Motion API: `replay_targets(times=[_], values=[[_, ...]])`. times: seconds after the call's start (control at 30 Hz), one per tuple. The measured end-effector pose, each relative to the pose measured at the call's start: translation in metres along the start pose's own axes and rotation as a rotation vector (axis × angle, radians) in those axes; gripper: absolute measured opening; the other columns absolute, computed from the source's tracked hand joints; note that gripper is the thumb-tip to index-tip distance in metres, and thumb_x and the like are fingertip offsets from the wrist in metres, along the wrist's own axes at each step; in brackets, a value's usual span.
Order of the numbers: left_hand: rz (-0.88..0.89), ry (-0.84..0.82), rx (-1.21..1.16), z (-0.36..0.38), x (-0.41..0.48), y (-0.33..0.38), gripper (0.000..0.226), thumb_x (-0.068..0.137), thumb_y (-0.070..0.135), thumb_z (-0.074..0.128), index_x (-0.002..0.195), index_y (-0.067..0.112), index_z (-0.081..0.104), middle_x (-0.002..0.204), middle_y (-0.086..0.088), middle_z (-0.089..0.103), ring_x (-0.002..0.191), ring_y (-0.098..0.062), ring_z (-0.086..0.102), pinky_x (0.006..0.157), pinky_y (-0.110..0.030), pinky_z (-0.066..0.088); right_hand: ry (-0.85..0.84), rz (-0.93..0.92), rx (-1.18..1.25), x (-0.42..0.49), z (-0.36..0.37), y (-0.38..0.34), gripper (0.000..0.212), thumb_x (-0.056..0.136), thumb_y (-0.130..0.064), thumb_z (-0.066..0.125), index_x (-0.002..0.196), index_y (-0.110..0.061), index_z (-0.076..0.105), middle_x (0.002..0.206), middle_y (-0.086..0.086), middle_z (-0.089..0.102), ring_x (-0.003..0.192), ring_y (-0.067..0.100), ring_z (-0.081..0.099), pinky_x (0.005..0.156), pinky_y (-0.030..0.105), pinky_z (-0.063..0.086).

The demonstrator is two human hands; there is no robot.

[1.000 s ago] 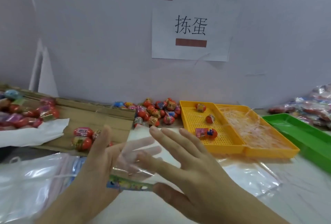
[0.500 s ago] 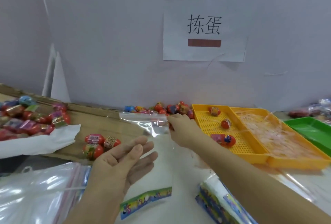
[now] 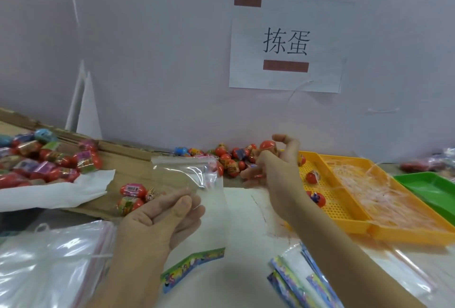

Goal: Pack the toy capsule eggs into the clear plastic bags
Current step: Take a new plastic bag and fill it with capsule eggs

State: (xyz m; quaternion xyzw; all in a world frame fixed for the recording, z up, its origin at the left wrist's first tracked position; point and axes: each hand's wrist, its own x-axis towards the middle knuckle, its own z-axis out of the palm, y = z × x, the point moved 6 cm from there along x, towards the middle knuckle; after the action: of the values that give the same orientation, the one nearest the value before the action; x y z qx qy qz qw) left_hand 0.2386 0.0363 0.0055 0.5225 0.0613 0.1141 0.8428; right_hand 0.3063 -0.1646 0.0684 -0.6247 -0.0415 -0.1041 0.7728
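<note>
Whereas the right hand [image 3: 273, 167] was at the bag's mouth a moment ago, it has now gone to the egg pile [image 3: 231, 157] by the wall. Its fingers are curled round a red capsule egg [image 3: 267, 146], at 2 o'clock from the clear plastic bag [image 3: 206, 184]. The left hand [image 3: 160, 216] pinches that bag upright, glossy and empty, mouth uppermost. Filling looks about to begin.

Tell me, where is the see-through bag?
The clear plastic zip bag is mid-frame in the head view, pinched by the left hand, just left of the right hand gripping a red toy capsule egg.
</note>
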Motion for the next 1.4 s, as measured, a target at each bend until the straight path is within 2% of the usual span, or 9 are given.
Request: replay_targets(times=[0.27, 0.47, 0.6, 0.7, 0.8, 0.9, 0.97, 1.17, 1.4], values=[[0.262, 0.145, 0.099, -0.002, -0.016, 0.025, 0.011, 0.065, 0.016, 0.079, 0.071, 0.024, 0.079, 0.077, -0.002, 0.077, 0.070, -0.010, 0.074, 0.058, -0.016, 0.056, -0.549, 0.020, -0.565, -0.061, 0.036, -0.014, 0.032, 0.063, -0.052, 0.070, 0.092, -0.046, 0.057, 0.074, -0.016, 0.056, 0.072, 0.017, 0.063, 0.050, 0.035, 0.057], [0.719, 0.088, 0.792, 0.018, -0.040, 0.042, 0.069, 0.087, 0.011, 0.069, 0.108, 0.074, 0.052, 0.109, 0.035, 0.066, 0.100, 0.005, 0.065, 0.086, -0.014, 0.052, -0.491, 0.054, -0.471, -0.087, 0.060, 0.005, 0.065, 0.049, -0.072, 0.073, 0.103, -0.043, 0.051, 0.080, -0.022, 0.050, 0.060, 0.003, 0.053, 0.048, 0.035, 0.056], [1.083, -0.119, 1.066, 0.038, -0.057, 0.034, 0.055, 0.083, 0.026, 0.060, 0.137, 0.022, 0.050, 0.134, -0.006, 0.059, 0.119, -0.017, 0.058, 0.106, -0.023, 0.040, -0.300, -0.107, -0.355, -0.079, 0.053, 0.002, 0.020, 0.078, -0.042, 0.071, 0.095, -0.036, 0.061, 0.073, -0.022, 0.057, 0.060, 0.013, 0.056, 0.051, 0.033, 0.053], [0.965, -0.144, 0.892, 0.029, -0.058, 0.043, 0.051, 0.074, 0.036, 0.058, 0.125, 0.029, 0.062, 0.140, 0.004, 0.056, 0.133, -0.011, 0.049, 0.113, -0.041, 0.035, -0.292, -0.012, -0.324, -0.065, 0.044, -0.003, 0.013, 0.090, -0.022, 0.058, 0.085, -0.030, 0.068, 0.067, -0.008, 0.058, 0.061, 0.010, 0.059, 0.047, 0.034, 0.054], [0.691, -0.056, 0.588, 0.014, -0.046, 0.058, 0.048, 0.069, 0.043, 0.055, 0.117, 0.041, 0.061, 0.124, 0.029, 0.062, 0.118, 0.009, 0.055, 0.095, -0.012, 0.044, -0.511, 0.130, -0.172, -0.059, 0.043, -0.010, 0.020, 0.091, -0.020, 0.058, 0.078, -0.024, 0.072, 0.066, -0.002, 0.056, 0.063, 0.019, 0.061, 0.046, 0.034, 0.052], [0.280, -0.225, 0.356, 0.016, -0.027, 0.042, 0.072, 0.055, 0.055, 0.075, 0.123, 0.037, 0.061, 0.121, 0.014, 0.069, 0.112, -0.004, 0.064, 0.083, -0.016, 0.053, -0.731, 0.217, -0.094, -0.063, 0.046, -0.015, 0.013, 0.084, -0.024, 0.059, 0.086, -0.017, 0.070, 0.070, 0.006, 0.055, 0.065, 0.022, 0.060, 0.048, 0.034, 0.052], [0.157, -0.336, 0.283, 0.022, -0.025, 0.033, 0.048, 0.058, 0.047, 0.085, 0.100, 0.026, 0.077, 0.102, 0.001, 0.077, 0.091, -0.015, 0.073, 0.069, -0.019, 0.056, -0.793, 0.249, -0.140, -0.067, 0.045, -0.015, 0.015, 0.084, -0.025, 0.061, 0.090, -0.014, 0.069, 0.071, 0.005, 0.056, 0.066, 0.023, 0.060, 0.048, 0.034, 0.052], [0.038, -0.185, 0.144, 0.020, -0.023, 0.024, 0.033, 0.051, 0.038, 0.077, 0.074, 0.015, 0.080, 0.078, -0.013, 0.075, 0.056, -0.027, 0.071, 0.045, -0.024, 0.054, -0.323, 0.178, -0.216, -0.036, 0.025, -0.029, 0.034, 0.085, -0.011, 0.057, 0.118, -0.020, 0.057, 0.064, 0.004, 0.054, 0.054, 0.020, 0.053, 0.037, 0.032, 0.047], [0.046, -0.100, 0.181, 0.018, -0.025, 0.020, 0.016, 0.058, 0.022, 0.078, 0.074, 0.019, 0.080, 0.077, -0.009, 0.076, 0.061, -0.028, 0.073, 0.048, -0.025, 0.056, -0.236, -0.525, -0.244, -0.056, 0.017, -0.077, 0.025, 0.084, -0.023, 0.060, 0.104, -0.030, 0.048, 0.083, 0.001, 0.063, 0.068, 0.018, 0.062, 0.053, 0.032, 0.050]])
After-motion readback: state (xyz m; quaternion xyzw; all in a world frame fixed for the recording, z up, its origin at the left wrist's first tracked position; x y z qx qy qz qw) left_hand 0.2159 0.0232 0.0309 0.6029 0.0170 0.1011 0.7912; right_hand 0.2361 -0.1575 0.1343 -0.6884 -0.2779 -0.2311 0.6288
